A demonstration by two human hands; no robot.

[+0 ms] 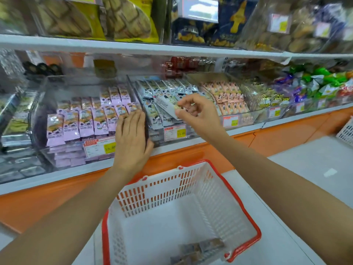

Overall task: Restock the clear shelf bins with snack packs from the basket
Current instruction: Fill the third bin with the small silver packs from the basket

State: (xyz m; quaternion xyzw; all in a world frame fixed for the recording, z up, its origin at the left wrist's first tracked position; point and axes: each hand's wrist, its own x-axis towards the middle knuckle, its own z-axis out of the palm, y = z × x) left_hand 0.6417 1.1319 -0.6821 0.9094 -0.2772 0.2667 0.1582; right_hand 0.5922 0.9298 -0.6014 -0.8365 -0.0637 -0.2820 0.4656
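At the shelf front, left side: the left hand (131, 138) lies flat, fingers straight and close together, pressed against the clear divider (134, 92) between two bins. Its palm side is hidden.
Over the middle bin: the right hand (196, 113) pinches one snack pack (166, 105) by its near end, between thumb and curled fingertips. The pack is tilted just above the rows beneath, and the fingers cover its near edge.
Middle bin (156, 139): clear hard plastic, holding glossy grey-blue packs (172, 86) in slanted rows. Their print is too blurred to read.
Left bin: flat pink packs (82, 121) with crimped ends stand upright in rows. Glare on the clear wall veils those at the far left.
Right bin: small peach packs (227, 96), some hidden behind the right hand.
Price tags (174, 131): white cards with a yellow patch, fixed to the bin fronts. The left hand covers the edge of one.
Basket (246, 213): white slotted plastic with a red rim, below both hands on a pale surface. The frame cuts off its near side.
Inside the basket: a few brownish loose packs (200, 249) lie in the near right corner, blurred and partly cut off.
Upper shelf (133, 47): a white board edge. The bags above it are smeared by blur and their tops are out of frame.
Far right: the corner of a second basket (346, 132), white lattice and mostly out of frame, with crinkly green sweets (321, 77) on the shelf near it.
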